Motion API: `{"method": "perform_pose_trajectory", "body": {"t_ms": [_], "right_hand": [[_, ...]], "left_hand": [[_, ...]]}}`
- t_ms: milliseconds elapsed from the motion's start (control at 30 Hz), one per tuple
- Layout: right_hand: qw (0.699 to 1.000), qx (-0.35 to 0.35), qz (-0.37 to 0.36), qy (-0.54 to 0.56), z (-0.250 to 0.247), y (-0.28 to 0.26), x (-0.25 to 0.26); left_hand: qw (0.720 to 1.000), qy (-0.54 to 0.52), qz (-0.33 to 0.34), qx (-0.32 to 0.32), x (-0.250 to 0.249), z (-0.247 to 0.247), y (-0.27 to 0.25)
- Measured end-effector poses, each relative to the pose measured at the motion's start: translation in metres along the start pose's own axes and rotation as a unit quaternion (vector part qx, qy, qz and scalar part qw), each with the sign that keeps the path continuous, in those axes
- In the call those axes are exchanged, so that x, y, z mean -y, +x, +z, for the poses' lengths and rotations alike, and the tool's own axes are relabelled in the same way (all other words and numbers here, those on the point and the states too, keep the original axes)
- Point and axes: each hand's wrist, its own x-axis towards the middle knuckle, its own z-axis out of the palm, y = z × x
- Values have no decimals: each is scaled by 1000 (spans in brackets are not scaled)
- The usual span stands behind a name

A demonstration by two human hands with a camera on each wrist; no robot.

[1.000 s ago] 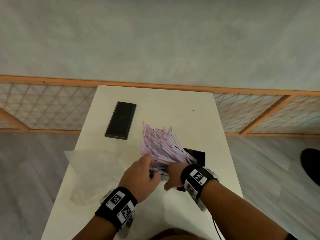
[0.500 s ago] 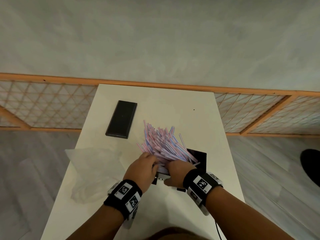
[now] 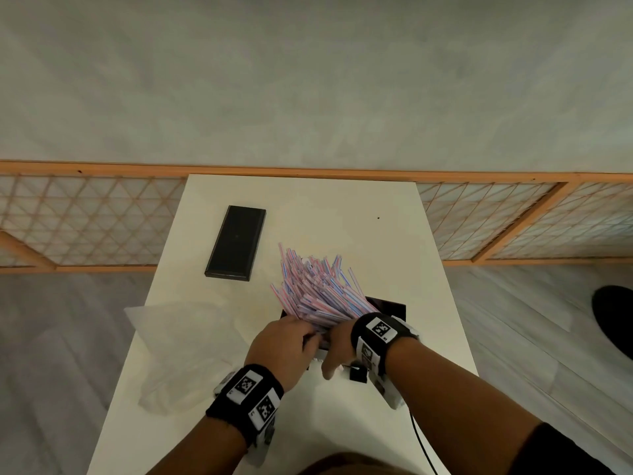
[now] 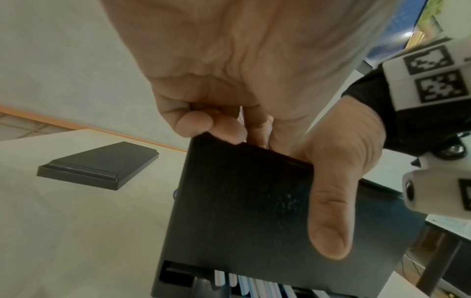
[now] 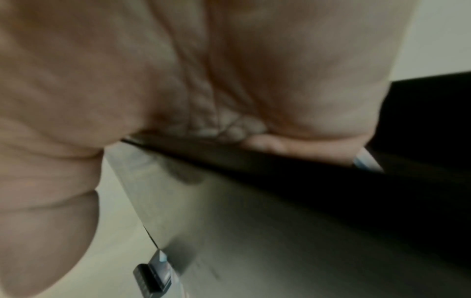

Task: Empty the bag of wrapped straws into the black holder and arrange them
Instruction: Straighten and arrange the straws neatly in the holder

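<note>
With the crumpled clear plastic bag (image 3: 178,341) already emptied on the white table (image 3: 342,214), pink-and-blue wrapped straws (image 3: 318,289) are seen fanned in the black rectangular holder (image 4: 242,211), gripped by left hand (image 3: 281,351) and right hand (image 3: 337,351), arranging unfinished.

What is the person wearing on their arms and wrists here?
Each bare forearm carries a black fabric wristband, left wristband and right wristband, fitted with white blocks printed with square black-and-white markers. A dark sleeve covers the right upper arm.
</note>
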Motion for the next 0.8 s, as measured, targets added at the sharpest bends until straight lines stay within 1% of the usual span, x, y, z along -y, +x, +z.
{"method": "perform_pose_trajectory", "body": {"t_ms": [100, 267, 333, 467, 567, 633, 700, 800], "right_hand": [[1000, -25, -3, 0, 2, -1, 1], [992, -125, -27, -22, 12, -6, -7], [987, -154, -45, 0, 19, -10, -14], [979, -187, -67, 34, 24, -20, -22], [975, -197, -78, 63, 24, -26, -22], [970, -205, -98, 87, 23, -31, -22], [961, -229, -115, 108, 23, -39, -24], [949, -266, -118, 119, 28, -51, -32]], "left_hand": [[1000, 12, -21, -4, -4, 0, 0], [998, 30, -56, 14, -7, -4, 8], [997, 58, -54, 22, -9, -8, 12], [990, 130, -40, 32, -12, -13, 21], [981, 190, -30, 36, -12, -9, 23], [974, 223, -23, 35, -11, -6, 21], [974, 224, -18, 34, -9, -6, 20], [981, 195, -14, 21, -3, -10, 18]]}}
